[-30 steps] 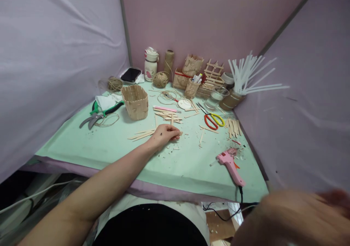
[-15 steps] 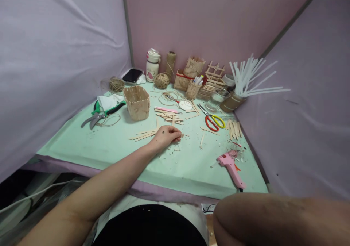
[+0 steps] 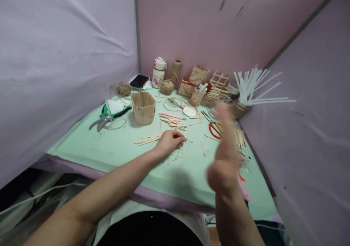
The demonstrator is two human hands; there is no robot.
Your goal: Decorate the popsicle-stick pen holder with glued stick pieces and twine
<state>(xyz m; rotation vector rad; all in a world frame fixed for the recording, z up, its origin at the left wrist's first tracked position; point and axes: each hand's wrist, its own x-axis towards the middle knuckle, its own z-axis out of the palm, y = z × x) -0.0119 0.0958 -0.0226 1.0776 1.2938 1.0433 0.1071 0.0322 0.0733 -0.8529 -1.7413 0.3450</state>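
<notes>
- Left hand (image 3: 170,142): low over the green table (image 3: 90,142). Thumb and fingertips drawn together in a pinch; can't tell whether a wood chip sits between them.
- Right hand (image 3: 225,154): raised in front of the table's right side, fingers toward the back wall. Motion blur, so can't tell if the fingers are open or gripping.
- Loose sticks (image 3: 149,140): flat, just left of the left hand. Long axis mostly left-right, left ends fanned slightly toward the person.
- Stick pile (image 3: 175,123): just beyond the left hand, mostly left-right, angled down to the right (one stick lies crosswise, pointing away from the person).
- Pink pen (image 3: 172,116): just behind the pile, same lean.
- Glue gun (image 3: 244,190): mostly hidden behind the right hand. Visible handle end points right and toward the person.
- Scissors (image 3: 214,130): blades away and left, handles partly covered by the right hand.
- Wooden box (image 3: 144,118): upright, mouth up, left of the pile.
</notes>
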